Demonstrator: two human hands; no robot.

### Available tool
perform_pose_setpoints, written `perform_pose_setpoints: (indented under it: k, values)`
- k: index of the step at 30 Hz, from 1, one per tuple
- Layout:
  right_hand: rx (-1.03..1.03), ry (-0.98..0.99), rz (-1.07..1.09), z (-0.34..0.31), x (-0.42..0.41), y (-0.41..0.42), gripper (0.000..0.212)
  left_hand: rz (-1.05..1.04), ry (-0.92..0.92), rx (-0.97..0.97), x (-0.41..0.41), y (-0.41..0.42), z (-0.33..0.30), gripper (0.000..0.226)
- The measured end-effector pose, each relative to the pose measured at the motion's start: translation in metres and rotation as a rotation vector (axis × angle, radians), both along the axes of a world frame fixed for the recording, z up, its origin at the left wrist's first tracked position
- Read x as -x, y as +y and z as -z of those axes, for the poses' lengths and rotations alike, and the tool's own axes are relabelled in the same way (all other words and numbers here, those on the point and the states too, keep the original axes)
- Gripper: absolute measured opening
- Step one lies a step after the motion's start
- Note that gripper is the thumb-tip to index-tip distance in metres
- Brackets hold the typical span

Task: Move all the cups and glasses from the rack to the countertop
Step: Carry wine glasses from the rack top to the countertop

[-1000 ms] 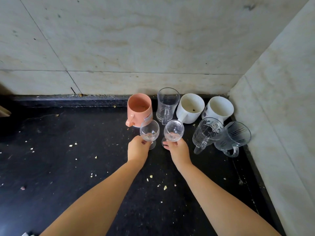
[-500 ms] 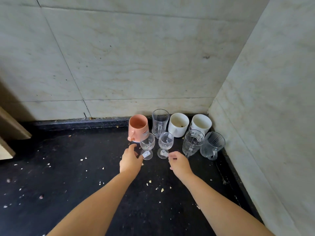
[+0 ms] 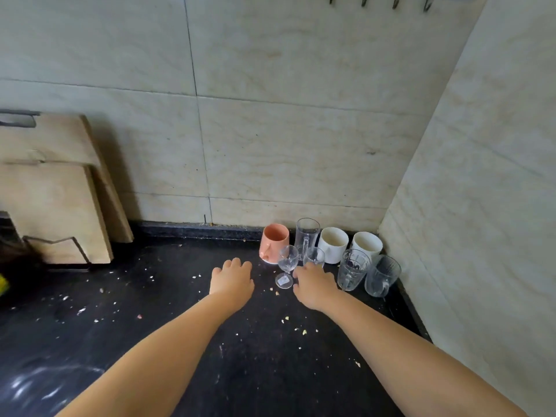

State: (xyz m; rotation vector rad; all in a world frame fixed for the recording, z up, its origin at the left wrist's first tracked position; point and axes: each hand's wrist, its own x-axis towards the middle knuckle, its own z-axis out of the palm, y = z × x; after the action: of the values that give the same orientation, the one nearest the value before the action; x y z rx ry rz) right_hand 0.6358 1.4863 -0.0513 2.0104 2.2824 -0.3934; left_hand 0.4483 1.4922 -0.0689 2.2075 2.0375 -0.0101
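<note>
Both hands hover w/ loose fingers, holding nothing: left hand (image 3: 232,281) beside the pink mug (image 3: 273,242), right hand (image 3: 314,285) just by two stem glasses (image 3: 288,261). Mugs & glasses stand upright on the dark surface (image 3: 168,296), in the corner.

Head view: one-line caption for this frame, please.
Both hands, left and right, hover open by two stemmed glasses among mugs on the black countertop.
</note>
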Motion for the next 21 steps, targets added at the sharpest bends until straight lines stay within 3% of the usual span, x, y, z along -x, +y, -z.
perform_pose_setpoints:
  k: [12, 21]
  values:
    - [-0.087, -0.114, -0.554, -0.035, 0.071, -0.057, 0.039, -0.393, 0.039, -0.076, 0.049, -0.137, -0.033, 0.038]
    - [-0.056, -0.162, -0.881, -0.028, 0.139, -0.161, 0.042, -0.720, -0.035, -0.093, 0.074, -0.284, -0.038, 0.035]
